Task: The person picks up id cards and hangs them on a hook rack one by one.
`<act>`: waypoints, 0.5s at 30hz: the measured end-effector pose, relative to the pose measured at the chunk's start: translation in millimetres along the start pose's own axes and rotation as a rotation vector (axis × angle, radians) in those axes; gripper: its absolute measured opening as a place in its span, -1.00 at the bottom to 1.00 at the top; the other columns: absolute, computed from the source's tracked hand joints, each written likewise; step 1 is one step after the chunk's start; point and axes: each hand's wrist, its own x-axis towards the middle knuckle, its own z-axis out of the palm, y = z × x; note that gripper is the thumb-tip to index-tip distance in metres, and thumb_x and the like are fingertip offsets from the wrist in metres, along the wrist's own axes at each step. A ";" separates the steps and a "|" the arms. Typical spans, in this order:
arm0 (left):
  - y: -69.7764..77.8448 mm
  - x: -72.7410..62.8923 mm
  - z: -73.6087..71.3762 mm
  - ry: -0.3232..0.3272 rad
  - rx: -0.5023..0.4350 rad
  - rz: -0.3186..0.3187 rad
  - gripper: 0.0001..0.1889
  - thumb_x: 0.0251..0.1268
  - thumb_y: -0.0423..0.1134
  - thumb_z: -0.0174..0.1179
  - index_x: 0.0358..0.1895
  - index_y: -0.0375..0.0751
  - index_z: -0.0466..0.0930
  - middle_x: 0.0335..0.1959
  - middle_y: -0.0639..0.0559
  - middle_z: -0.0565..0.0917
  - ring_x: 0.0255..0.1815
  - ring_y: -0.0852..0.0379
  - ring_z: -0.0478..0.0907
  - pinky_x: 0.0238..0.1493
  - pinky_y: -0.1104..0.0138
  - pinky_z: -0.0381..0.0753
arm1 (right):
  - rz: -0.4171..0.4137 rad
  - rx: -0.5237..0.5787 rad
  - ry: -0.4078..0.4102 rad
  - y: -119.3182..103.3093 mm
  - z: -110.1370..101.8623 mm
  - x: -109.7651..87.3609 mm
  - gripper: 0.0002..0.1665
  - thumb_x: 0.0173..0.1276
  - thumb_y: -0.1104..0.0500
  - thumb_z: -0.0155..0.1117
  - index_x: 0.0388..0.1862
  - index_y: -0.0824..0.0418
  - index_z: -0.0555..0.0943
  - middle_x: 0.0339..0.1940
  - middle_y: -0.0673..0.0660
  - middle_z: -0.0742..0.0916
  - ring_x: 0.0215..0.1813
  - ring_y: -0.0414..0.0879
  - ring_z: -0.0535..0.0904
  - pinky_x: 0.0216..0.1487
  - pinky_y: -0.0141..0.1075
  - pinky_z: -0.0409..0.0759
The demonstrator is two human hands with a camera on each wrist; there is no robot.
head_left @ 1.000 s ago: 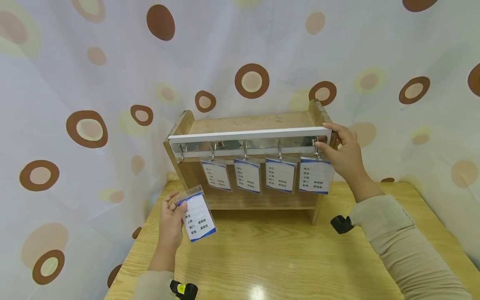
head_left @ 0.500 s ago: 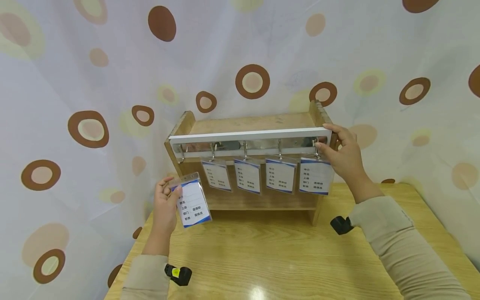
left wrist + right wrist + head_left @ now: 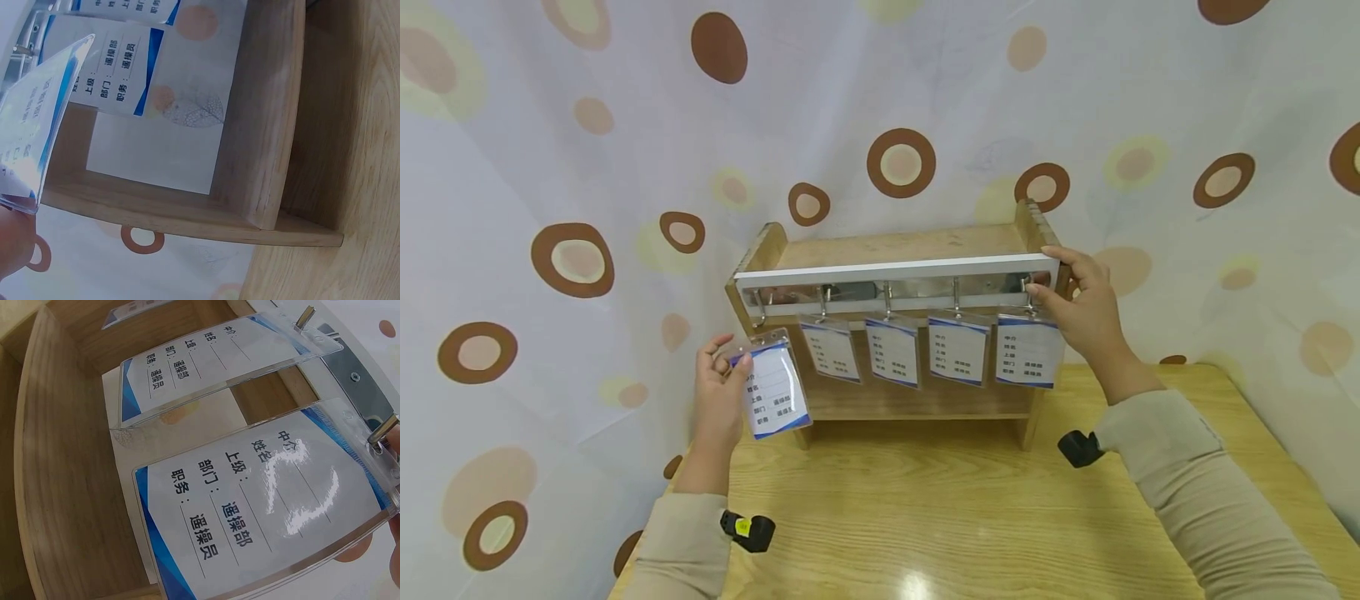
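Note:
My left hand (image 3: 718, 400) pinches an ID badge (image 3: 777, 385) in a clear plastic holder by its upper left edge. The held badge is tilted, in front of the left end of a hook rail (image 3: 880, 271). In the left wrist view, this badge (image 3: 28, 137) stands edge-on at the left, with a bit of finger below it. My right hand (image 3: 1096, 312) grips the rail's right end, fingers over the top and thumb at the rightmost hook. Several like badges (image 3: 961, 352) hang from the hooks; the leftmost hook (image 3: 761, 310) is bare. The right wrist view shows the rightmost badge (image 3: 250, 506) close up.
The rail is on the front of a small wooden shelf (image 3: 902, 243), which stands on a wood-grain table (image 3: 910, 500). Behind is a pale cloth (image 3: 970, 100) with brown and yellow round spots. Each wrist wears a small black camera (image 3: 752, 533).
My left hand has moved up and slightly left with the badge, from lower near the table to just below the rail's left end. The right hand stays at the rail.

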 end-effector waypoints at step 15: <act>5.5 12.1 2.2 0.010 0.059 0.029 -0.79 0.25 -0.44 -0.10 -0.09 -0.13 0.34 -0.23 0.07 0.45 -0.35 0.19 0.42 -0.40 0.45 0.45 | -0.085 0.022 0.021 1.6 -0.4 1.4 -0.45 -0.04 0.46 0.28 0.01 0.32 0.43 -0.60 0.06 0.38 -0.46 -0.21 0.22 -0.13 -0.29 0.05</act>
